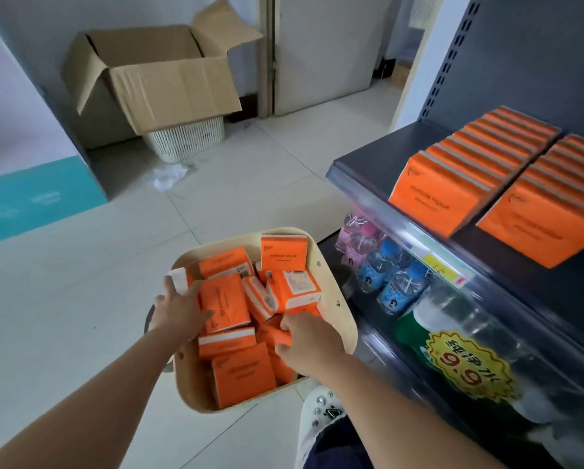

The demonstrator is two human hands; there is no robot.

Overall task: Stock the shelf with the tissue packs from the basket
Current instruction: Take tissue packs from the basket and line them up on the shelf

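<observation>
right hand grips an orange tissue pack in the basket.

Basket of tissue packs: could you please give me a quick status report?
Left hand flat on an orange tissue pack. Right hand closing on another. Cream plastic basket still nearly full. Dark shelf holds two rows; nothing obstructing.

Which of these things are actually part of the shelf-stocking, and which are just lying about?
Part of the job: basket, loose tissue packs inside it, shelf, stocked rows, left hand, right hand.

Lying about: cardboard box, white laundry basket, water bottles.
</observation>
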